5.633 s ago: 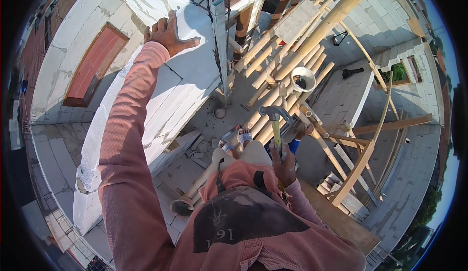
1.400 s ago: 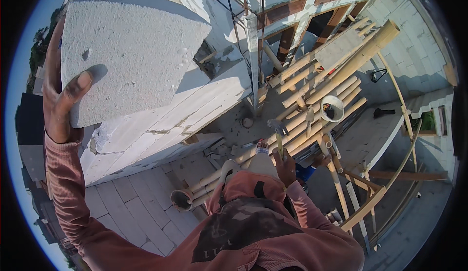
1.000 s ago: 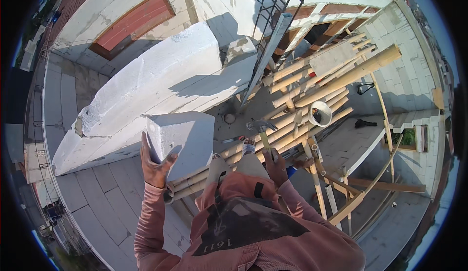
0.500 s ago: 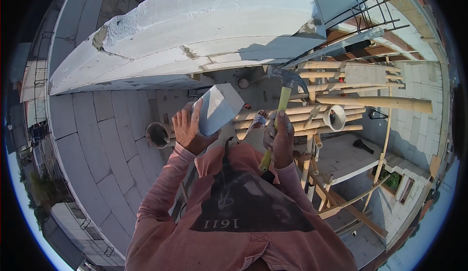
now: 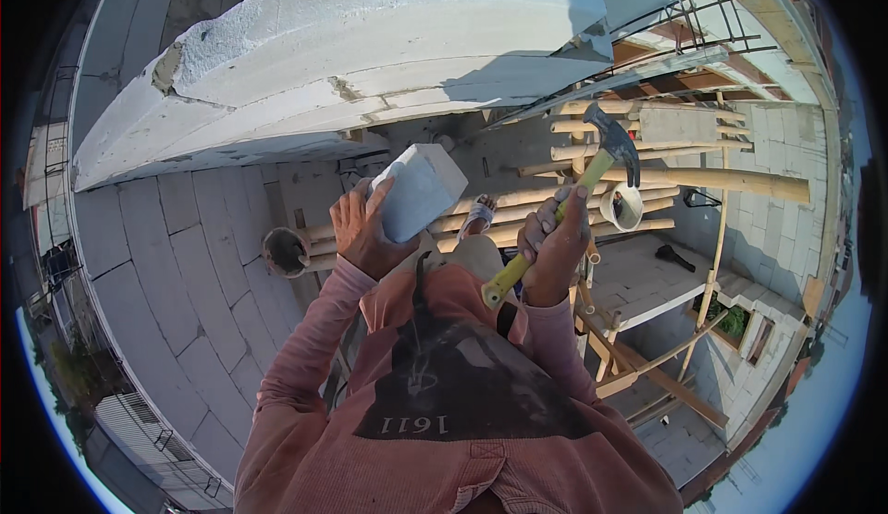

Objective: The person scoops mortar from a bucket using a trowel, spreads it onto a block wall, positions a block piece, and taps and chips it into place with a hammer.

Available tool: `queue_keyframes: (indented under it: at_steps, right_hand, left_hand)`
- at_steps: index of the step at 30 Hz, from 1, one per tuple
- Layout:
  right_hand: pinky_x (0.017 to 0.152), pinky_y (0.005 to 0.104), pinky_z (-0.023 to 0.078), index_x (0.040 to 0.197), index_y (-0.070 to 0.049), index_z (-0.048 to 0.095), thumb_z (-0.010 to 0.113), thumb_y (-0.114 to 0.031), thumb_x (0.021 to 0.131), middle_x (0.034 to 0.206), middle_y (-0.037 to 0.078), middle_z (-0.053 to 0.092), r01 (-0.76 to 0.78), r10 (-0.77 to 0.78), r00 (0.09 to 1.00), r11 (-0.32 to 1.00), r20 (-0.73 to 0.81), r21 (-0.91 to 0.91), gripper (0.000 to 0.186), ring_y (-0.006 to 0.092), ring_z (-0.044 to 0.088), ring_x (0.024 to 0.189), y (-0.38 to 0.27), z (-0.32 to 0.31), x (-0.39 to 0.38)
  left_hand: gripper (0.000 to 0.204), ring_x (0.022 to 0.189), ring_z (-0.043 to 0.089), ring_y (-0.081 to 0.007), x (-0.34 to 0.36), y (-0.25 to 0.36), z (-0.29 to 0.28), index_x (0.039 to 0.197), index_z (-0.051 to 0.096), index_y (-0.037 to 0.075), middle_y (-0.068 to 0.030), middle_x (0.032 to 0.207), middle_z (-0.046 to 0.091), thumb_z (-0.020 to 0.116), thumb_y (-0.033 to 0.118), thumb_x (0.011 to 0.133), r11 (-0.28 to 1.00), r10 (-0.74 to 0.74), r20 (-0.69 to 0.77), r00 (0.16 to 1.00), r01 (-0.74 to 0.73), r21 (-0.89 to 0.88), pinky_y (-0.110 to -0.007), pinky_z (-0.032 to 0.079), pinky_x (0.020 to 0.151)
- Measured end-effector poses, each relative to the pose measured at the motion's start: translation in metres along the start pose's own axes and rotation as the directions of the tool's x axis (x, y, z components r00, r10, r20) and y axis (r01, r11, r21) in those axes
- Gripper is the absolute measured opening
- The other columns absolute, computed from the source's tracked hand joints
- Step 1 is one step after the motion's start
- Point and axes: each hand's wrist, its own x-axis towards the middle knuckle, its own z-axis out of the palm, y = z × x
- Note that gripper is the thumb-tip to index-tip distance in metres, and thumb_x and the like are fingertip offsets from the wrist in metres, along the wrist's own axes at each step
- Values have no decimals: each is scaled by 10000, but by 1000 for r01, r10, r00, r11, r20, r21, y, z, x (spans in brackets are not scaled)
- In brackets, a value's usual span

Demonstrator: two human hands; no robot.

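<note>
The hammer (image 5: 592,176) now tilts further right, gripped in the right hand (image 5: 553,247), while the left hand (image 5: 363,229) clutches a white block (image 5: 418,190) below the wall (image 5: 370,61), its underside hidden by fingers.

From the head camera I see my left hand (image 5: 363,232) wrapped around a pale grey block (image 5: 422,190), held up in front of my chest. My right hand (image 5: 555,250) has a closed grip on the yellow handle of a claw hammer (image 5: 592,167), its dark head raised beside the block. Below lie bamboo poles (image 5: 721,181); above runs a white block wall (image 5: 370,61).
</note>
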Motion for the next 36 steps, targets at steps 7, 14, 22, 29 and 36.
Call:
queue_keyframes:
  at_steps: [7, 14, 22, 29, 36]
  right_hand:
    - [318, 217, 278, 908, -113, 488, 433, -434, 1050, 569, -55, 357, -395, 493, 868, 753, 54, -526, 355, 58, 317, 368, 42, 1, -4]
    - [340, 257, 366, 900, -111, 502, 447, -434, 1044, 572, -34, 375, -172, 168, 984, 983, -61, -64, 358, 101, 370, 367, 42, -55, 19]
    - [328, 232, 295, 927, -130, 504, 490, -488, 1018, 567, -50, 383, -348, 350, 935, 873, -58, -341, 370, 64, 351, 362, 34, -29, 16]
    - [318, 254, 313, 874, -128, 496, 462, -468, 1033, 545, -44, 379, -429, 485, 875, 773, -2, -467, 377, 83, 355, 343, 70, -37, 2]
    - [308, 238, 296, 903, -137, 488, 450, -492, 1028, 553, -50, 344, -370, 362, 929, 920, -79, -131, 378, 65, 309, 342, 59, -60, 13]
  left_hand:
    - [926, 1106, 505, -364, -1, -10, 33, 1353, 487, 135, -184, 1290, 485, 871, 435, 566, 983, 170, -48, 984, -173, -63, -497, 362, 947]
    - [885, 1106, 513, -376, -11, -18, 40, 1364, 490, 215, -173, 1262, 499, 841, 465, 590, 974, 195, -89, 977, -203, -100, -499, 362, 940]
    - [793, 1145, 520, -372, -32, -37, 51, 1359, 496, 269, -165, 1258, 503, 822, 380, 644, 964, 246, -49, 968, -249, -95, -486, 384, 933]
    - [763, 1120, 521, -374, -35, -27, 36, 1344, 500, 284, -165, 1273, 482, 824, 380, 661, 971, 201, -38, 979, -204, -122, -494, 390, 930]
    - [869, 1101, 516, -369, -54, -46, 47, 1357, 478, 297, -169, 1265, 475, 859, 428, 588, 976, 211, -32, 977, -213, -46, -504, 383, 929]
